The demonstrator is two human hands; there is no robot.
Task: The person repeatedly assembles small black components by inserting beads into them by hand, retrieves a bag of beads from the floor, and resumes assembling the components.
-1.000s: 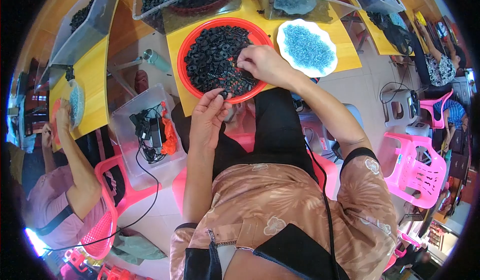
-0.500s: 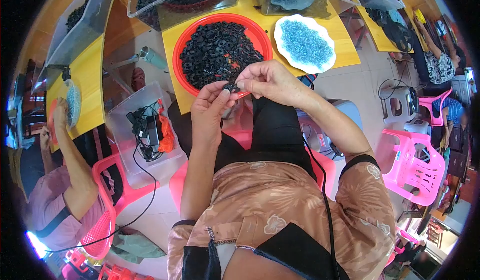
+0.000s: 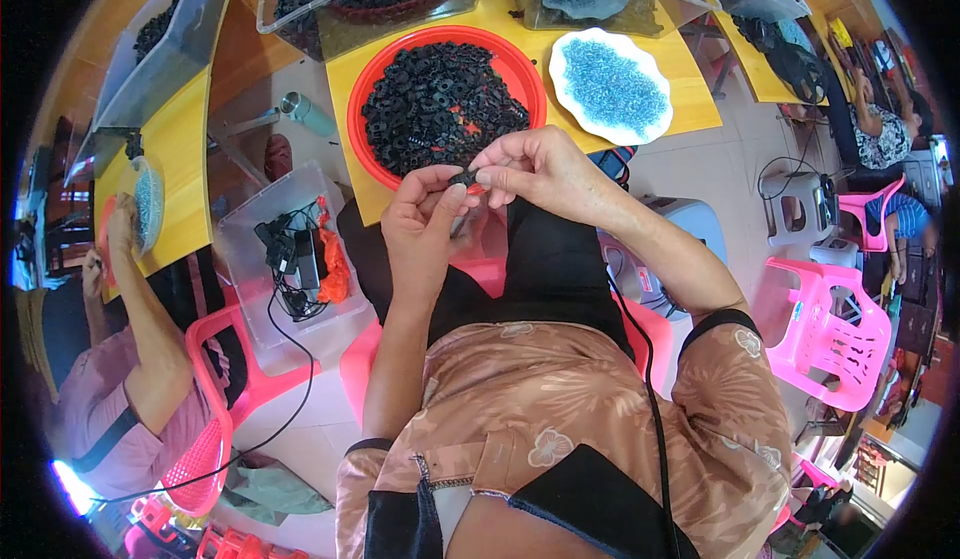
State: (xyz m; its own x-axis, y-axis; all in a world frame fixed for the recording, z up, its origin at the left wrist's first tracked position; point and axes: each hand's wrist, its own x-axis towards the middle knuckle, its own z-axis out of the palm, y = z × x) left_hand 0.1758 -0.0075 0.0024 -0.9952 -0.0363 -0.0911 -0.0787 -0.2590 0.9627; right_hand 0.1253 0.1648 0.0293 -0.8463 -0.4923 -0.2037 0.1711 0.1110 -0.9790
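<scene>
Between the fingertips of both hands is a small black plastic part (image 3: 464, 178), partly covered by the fingers. My left hand (image 3: 424, 214) pinches it from the left, thumb uppermost. From the right, my right hand (image 3: 535, 166) closes thumb and forefinger on its other end; whether a smaller piece sits there too I cannot make out. Both hands are just off the near rim of a red basin (image 3: 534, 79), which is heaped with similar black parts (image 3: 430, 99). To the right, a white scalloped plate (image 3: 655, 66) carries many small clear-blue pieces (image 3: 612, 89).
Clear plastic bins (image 3: 370, 9) of black parts stand behind the basin on the yellow table (image 3: 690, 109). A floor bin (image 3: 250, 219) holds cables and a red bag. At left, a co-worker's arm (image 3: 150, 324) reaches toward another table. A pink chair (image 3: 820, 329) stands right.
The black part has turned slightly between my fingertips, and my right fingers have shifted their grip a little. Otherwise the scene looks the same.
</scene>
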